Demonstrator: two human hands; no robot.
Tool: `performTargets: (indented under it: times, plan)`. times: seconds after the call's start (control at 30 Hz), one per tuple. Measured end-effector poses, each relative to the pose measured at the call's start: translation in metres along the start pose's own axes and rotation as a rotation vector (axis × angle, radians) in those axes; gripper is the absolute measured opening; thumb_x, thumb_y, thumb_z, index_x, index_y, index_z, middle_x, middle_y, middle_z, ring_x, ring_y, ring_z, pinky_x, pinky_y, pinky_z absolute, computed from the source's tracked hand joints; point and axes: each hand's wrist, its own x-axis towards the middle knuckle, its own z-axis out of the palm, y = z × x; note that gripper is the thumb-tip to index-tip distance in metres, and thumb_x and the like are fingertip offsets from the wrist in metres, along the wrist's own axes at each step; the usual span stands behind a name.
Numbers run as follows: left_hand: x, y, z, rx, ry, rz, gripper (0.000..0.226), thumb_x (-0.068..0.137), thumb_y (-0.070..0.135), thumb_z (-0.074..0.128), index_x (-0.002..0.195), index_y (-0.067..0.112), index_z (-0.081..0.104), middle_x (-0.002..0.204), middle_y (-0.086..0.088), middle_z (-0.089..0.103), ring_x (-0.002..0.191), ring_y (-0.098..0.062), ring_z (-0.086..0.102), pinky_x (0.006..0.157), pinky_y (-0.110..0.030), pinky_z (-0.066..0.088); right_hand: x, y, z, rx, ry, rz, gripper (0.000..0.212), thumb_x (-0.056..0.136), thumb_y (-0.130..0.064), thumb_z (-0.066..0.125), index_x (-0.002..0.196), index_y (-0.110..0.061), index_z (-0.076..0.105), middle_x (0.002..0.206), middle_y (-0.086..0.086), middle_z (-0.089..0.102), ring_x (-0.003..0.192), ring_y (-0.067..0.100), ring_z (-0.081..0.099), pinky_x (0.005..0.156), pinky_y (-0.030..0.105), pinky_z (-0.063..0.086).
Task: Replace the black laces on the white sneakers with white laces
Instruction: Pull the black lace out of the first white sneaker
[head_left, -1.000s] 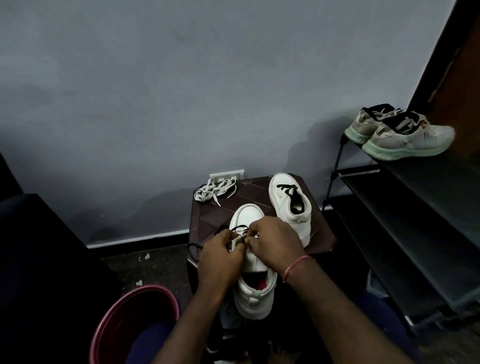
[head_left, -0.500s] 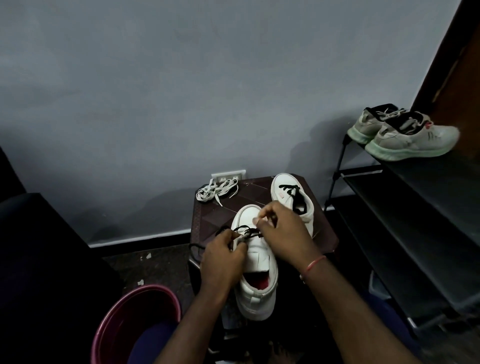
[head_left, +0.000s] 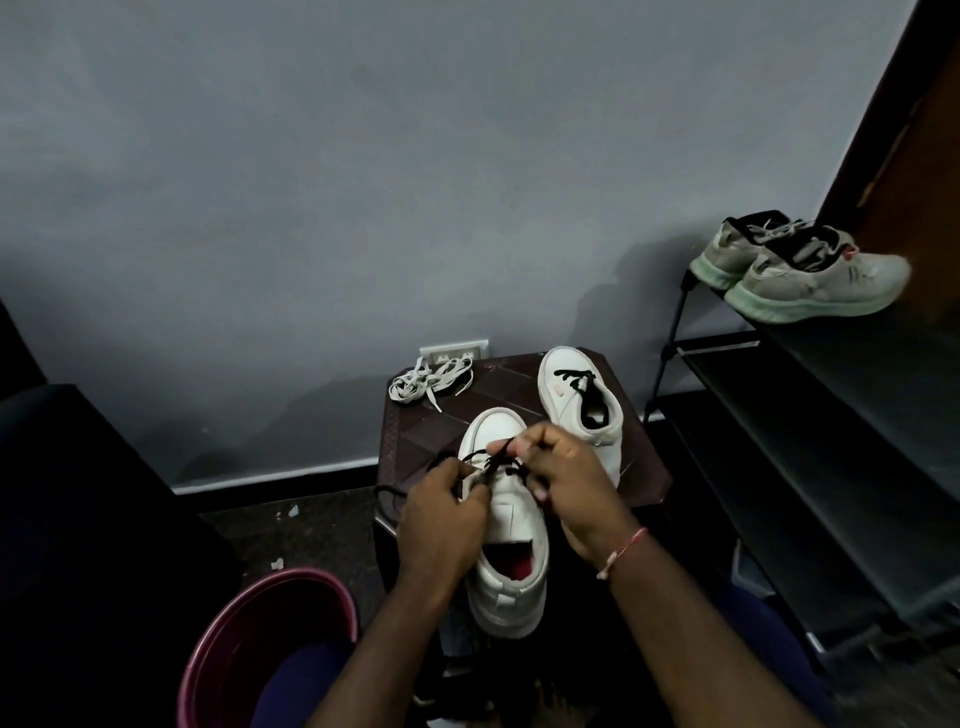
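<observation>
Stool (head_left: 431, 431) holds sneaker (head_left: 511, 525), toe wallward; left hand (head_left: 441, 525), right hand (head_left: 571, 483) pinch black lace (head_left: 493, 461).

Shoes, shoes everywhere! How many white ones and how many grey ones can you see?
White sneakers: 2
Grey shoes: 2
Total: 4
</observation>
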Motion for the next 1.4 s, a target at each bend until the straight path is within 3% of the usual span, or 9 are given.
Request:
performTargets:
  times: [0.1,0.17,0.33,0.63,0.8,0.97,1.07,1.2,1.4]
  plan:
    - [-0.003,0.0,0.002,0.013,0.004,0.005,0.025,0.07,0.044,0.051,0.079,0.023,0.062,0.075,0.007,0.066,0.076,-0.019,0.062,0.069,-0.037,0.052,-0.004,-0.006,-0.005,0.525,0.04,0.128,0.021,0.099,-0.013,0.043,0.078,-0.014,0.047,0.071,0.004,0.058,0.035,0.005,0.028,0.035,0.015,0.023]
    - [-0.004,0.0,0.002,0.023,0.011,0.014,0.026,0.07,0.045,0.05,0.081,0.024,0.063,0.076,0.008,0.066,0.076,-0.016,0.062,0.069,-0.037,0.052,-0.002,-0.008,-0.004,0.536,0.065,0.163,0.021,0.1,-0.018,0.044,0.079,-0.016,0.046,0.064,0.001,0.049,0.035,0.005,0.027,0.035,0.014,0.022]
    - [-0.003,-0.004,0.003,0.022,0.011,0.028,0.025,0.07,0.044,0.05,0.079,0.024,0.062,0.075,0.007,0.065,0.074,-0.017,0.061,0.067,-0.037,0.051,0.005,0.001,-0.002,-0.669,0.06,-0.038,0.011,0.086,-0.025,0.068,0.087,-0.019,0.059,0.072,-0.007,0.059,0.063,0.007,0.054,0.063,0.026,0.045]
    - [-0.007,-0.003,0.004,0.043,-0.013,0.015,0.026,0.068,0.045,0.051,0.085,0.028,0.062,0.082,0.01,0.065,0.078,-0.014,0.06,0.067,-0.033,0.048,0.003,-0.006,0.012,-1.294,-0.051,-0.077,0.019,0.085,-0.035,0.061,0.097,-0.025,0.07,0.103,0.0,0.07,0.102,0.023,0.063,0.081,0.03,0.048]
    - [-0.008,-0.002,0.003,0.009,-0.015,0.009,0.028,0.071,0.045,0.051,0.088,0.026,0.063,0.085,0.007,0.067,0.082,-0.016,0.062,0.072,-0.037,0.051,0.009,-0.003,0.003,-0.904,-0.052,-0.068,0.016,0.09,-0.023,0.064,0.076,-0.02,0.071,0.075,-0.002,0.07,0.073,0.011,0.062,0.067,0.023,0.041]
    - [-0.013,-0.002,0.002,0.047,-0.026,0.037,0.021,0.07,0.038,0.053,0.088,0.028,0.058,0.086,0.006,0.064,0.082,-0.019,0.061,0.072,-0.036,0.049,0.006,-0.034,-0.006,-0.161,0.207,-0.031,0.031,0.094,-0.018,0.059,0.063,-0.015,0.059,0.042,-0.01,0.042,0.039,0.006,0.035,0.039,0.019,0.029]
    - [-0.013,-0.002,0.002,0.041,-0.029,0.037,0.022,0.069,0.038,0.051,0.087,0.027,0.058,0.086,0.006,0.064,0.083,-0.02,0.061,0.073,-0.038,0.049,0.012,-0.056,-0.008,-0.38,0.118,-0.182,0.012,0.094,-0.019,0.061,0.095,-0.01,0.069,0.077,-0.006,0.065,0.064,-0.003,0.055,0.065,0.02,0.049]
    - [-0.014,-0.001,0.002,0.027,-0.026,0.024,0.025,0.067,0.04,0.048,0.086,0.027,0.058,0.084,0.006,0.065,0.081,-0.02,0.061,0.07,-0.036,0.048,0.012,-0.067,-0.002,-0.363,-0.277,-0.22,0.05,0.098,-0.012,0.054,0.146,-0.016,0.039,0.14,-0.008,0.051,0.128,-0.009,0.044,0.108,0.015,0.035]
    - [-0.014,-0.004,0.002,0.026,-0.034,0.007,0.024,0.068,0.041,0.05,0.087,0.03,0.058,0.084,0.007,0.065,0.081,-0.018,0.061,0.071,-0.035,0.049,0.015,-0.048,-0.004,-0.374,-0.06,-0.291,0.031,0.096,-0.003,0.052,0.121,-0.016,0.063,0.117,-0.005,0.067,0.113,0.006,0.059,0.099,0.016,0.042]
